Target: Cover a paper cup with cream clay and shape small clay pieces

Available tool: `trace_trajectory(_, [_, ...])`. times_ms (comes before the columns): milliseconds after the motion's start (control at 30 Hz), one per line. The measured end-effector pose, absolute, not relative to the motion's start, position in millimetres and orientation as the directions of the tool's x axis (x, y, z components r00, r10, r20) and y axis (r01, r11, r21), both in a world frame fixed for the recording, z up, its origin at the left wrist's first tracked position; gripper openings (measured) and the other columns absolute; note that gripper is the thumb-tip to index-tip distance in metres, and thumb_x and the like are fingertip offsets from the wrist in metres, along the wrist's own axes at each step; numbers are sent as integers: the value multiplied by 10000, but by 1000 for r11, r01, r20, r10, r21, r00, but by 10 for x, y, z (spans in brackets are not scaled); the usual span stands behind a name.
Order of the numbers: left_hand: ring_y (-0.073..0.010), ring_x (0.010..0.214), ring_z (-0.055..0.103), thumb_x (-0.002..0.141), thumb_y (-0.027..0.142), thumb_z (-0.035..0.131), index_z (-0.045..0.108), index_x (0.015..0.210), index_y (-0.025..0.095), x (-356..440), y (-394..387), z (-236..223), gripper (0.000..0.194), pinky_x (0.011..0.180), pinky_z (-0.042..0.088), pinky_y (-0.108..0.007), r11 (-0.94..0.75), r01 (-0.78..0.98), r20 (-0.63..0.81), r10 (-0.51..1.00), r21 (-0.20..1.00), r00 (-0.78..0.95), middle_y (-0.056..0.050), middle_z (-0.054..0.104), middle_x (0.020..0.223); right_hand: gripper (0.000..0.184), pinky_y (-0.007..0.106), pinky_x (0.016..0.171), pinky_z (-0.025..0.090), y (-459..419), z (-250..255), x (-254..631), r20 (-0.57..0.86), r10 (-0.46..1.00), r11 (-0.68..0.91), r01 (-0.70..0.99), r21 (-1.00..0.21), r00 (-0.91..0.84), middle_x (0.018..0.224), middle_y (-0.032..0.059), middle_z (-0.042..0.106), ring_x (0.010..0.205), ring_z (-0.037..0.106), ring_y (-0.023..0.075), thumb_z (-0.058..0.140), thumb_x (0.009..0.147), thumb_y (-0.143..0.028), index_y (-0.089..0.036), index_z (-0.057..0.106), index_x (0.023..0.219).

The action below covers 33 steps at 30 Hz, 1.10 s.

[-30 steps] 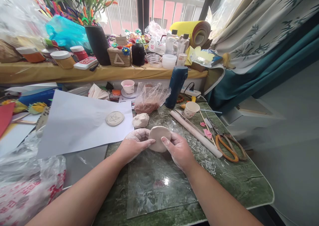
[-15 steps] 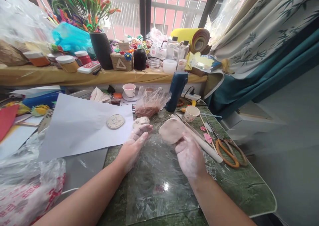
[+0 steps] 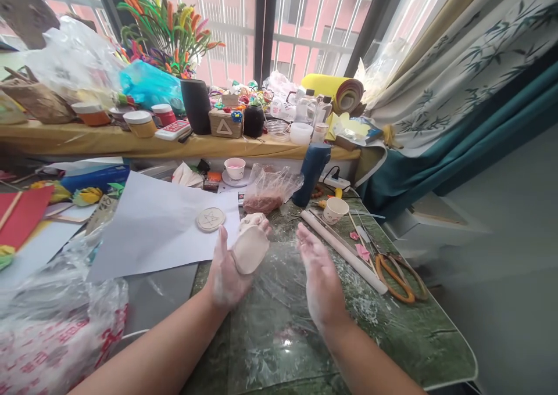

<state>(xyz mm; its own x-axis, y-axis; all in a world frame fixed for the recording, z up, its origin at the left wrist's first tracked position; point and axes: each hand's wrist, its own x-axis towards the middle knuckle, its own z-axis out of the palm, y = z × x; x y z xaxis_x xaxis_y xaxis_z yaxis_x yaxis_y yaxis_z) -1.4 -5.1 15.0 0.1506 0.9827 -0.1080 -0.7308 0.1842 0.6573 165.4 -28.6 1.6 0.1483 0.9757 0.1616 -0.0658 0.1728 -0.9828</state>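
A flat, pale clay disc [image 3: 251,250] rests tilted against the palm and fingers of my left hand [image 3: 225,276], whose thumb points up. My right hand [image 3: 321,279] holds nothing; its fingers are stretched out, palm turned inward, a short way right of the disc. White powder coats both hands. Beyond my left fingertips sits a lump of pale clay [image 3: 253,221], partly hidden. On a white paper sheet [image 3: 152,226] lies a round clay piece [image 3: 210,219] with a star drawn in it. A powdery clear sheet [image 3: 279,331] covers the table below my hands.
To the right lie a rolling pin [image 3: 349,255], scissors [image 3: 396,276] and a paper cup [image 3: 336,211]. Behind stand a bag of brown material [image 3: 265,197], a dark blue bottle [image 3: 310,174] and another cup [image 3: 235,168]. A crumpled plastic bag [image 3: 65,325] fills the left front.
The clay disc has passed from my right hand onto my left palm. My right hand has let go and its fingers have straightened. The camera view has shifted slightly.
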Motion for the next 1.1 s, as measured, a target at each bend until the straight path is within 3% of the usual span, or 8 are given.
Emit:
trace_trajectory(100, [-316,1566,189,846,879,308,318,1594,229,74,-147,91,991,1289,157,-458,-60,-274,93,990,960,109,-77,268,1684,500,489,1191,395,-298,1,1362,-176,979,-106,-481,-870,102,1557,20,498,1459,441,228,412,1004,-563,-310,560,1409])
trace_trajectory(233, [-380,1575,72,707,736,740,414,1555,281,84,-330,71,1016,1275,-72,-530,-190,52,166,938,980,304,-59,259,1684,631,480,1111,497,-373,15,1102,-215,959,-283,-632,-722,-183,1450,45,611,1421,497,252,296,977,-685,-282,636,1324])
trace_trajectory(367, [-338,1563,186,896,766,450,457,1525,230,10,-268,87,826,1283,125,-500,-265,-24,266,954,964,140,-92,346,1651,640,545,1079,503,-361,96,1356,-291,941,-321,-719,-616,-171,1401,85,652,1340,583,293,356,949,-726,-249,664,1244])
trace_trajectory(500, [-297,1449,435,960,666,455,670,1265,193,-40,-36,2,603,1239,291,-448,-153,-235,168,985,960,43,-118,586,1460,597,558,1135,432,-270,185,1760,-237,958,-275,-757,-592,-162,1433,76,629,1374,550,284,367,966,-695,-258,700,1201])
trace_trajectory(600, [-308,1266,612,932,693,478,712,1103,153,-35,60,-84,614,1169,391,-487,-8,-356,34,997,934,67,-150,719,1239,523,576,1153,401,-243,165,1929,-201,959,-283,-731,-622,-200,1452,53,613,1390,533,273,355,1002,-601,-275,719,1189])
trace_trajectory(867, [-276,1079,694,912,635,561,731,938,170,-27,36,-82,496,1087,476,-454,69,-313,-50,996,947,69,-114,766,1029,482,562,1062,508,-50,296,2265,-276,961,-234,-558,-796,-10,1393,102,658,1291,618,321,449,981,-579,-235,725,1177])
trace_trajectory(1000, [-266,997,709,896,631,592,725,906,158,-28,59,-94,492,1032,508,-444,79,-349,-72,997,934,35,-109,756,954,540,585,1133,438,-86,827,2341,47,997,68,-381,-922,64,1480,61,586,1372,541,323,420,979,-653,-289,669,1291])
trace_trajectory(1100, [-265,962,711,876,636,614,719,890,155,-28,70,-105,492,1004,517,-444,89,-348,-80,996,933,41,-108,752,936,566,599,1227,286,-224,975,2276,328,942,326,-37,-945,-77,1592,0,446,1496,367,326,482,970,-644,-345,548,1446])
